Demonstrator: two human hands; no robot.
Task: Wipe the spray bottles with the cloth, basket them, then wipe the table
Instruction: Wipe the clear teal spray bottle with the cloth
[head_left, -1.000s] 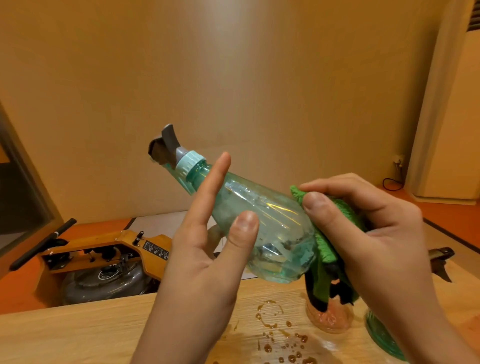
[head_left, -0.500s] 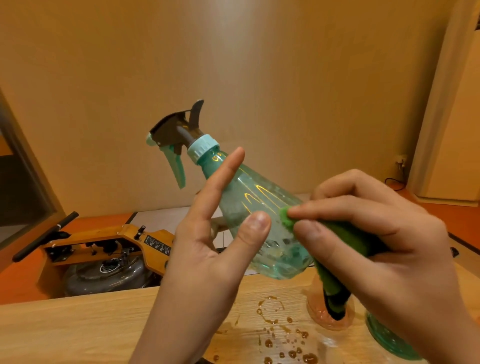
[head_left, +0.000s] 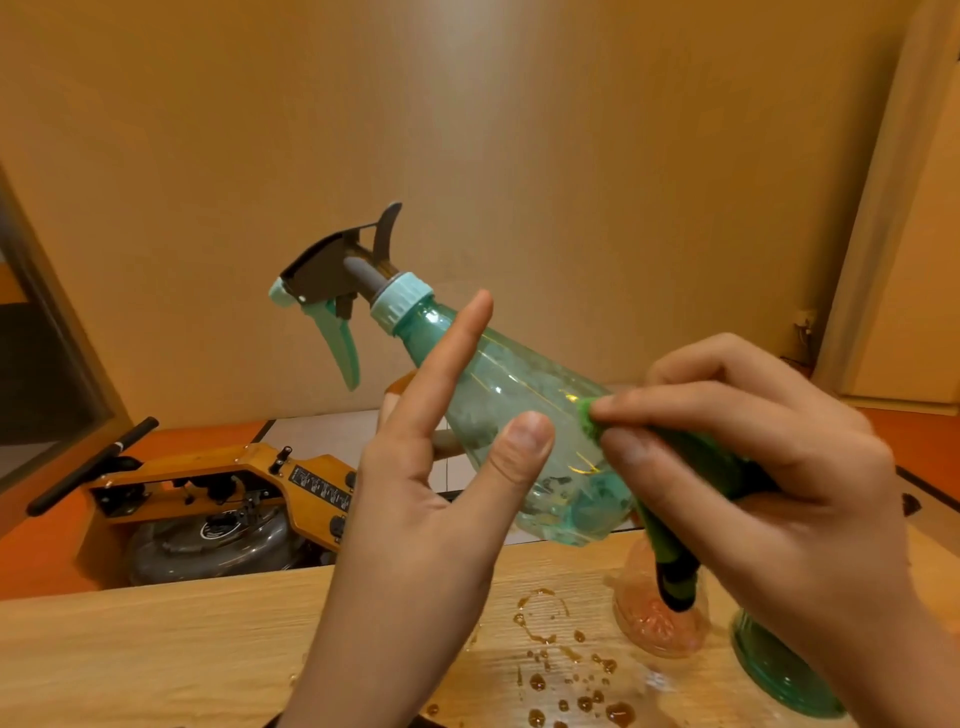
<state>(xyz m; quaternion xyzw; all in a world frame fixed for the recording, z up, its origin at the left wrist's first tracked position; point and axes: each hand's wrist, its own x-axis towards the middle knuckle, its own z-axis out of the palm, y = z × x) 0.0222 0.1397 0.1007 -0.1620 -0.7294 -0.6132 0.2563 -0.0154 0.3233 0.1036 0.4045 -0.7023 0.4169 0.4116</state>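
My L hand (head_left: 415, 519) grips the teal spray bottle (head_left: 498, 395) up over the table (head_left: 156, 649): thumb pressed on the near side, index laid straight along the body, other fingers curled behind. Bottle's tilted, trigger head up & to the left, base low toward my R hand (head_left: 779, 467). R hand pinches the green cloth (head_left: 670, 561) btw thumb & fingers, cloth tip touching the bottle's side. Below it on the table: an orange bottle (head_left: 649, 623) & a green bottle (head_left: 769, 670) just beside each other, w/ brown drops (head_left: 571, 675) near them.
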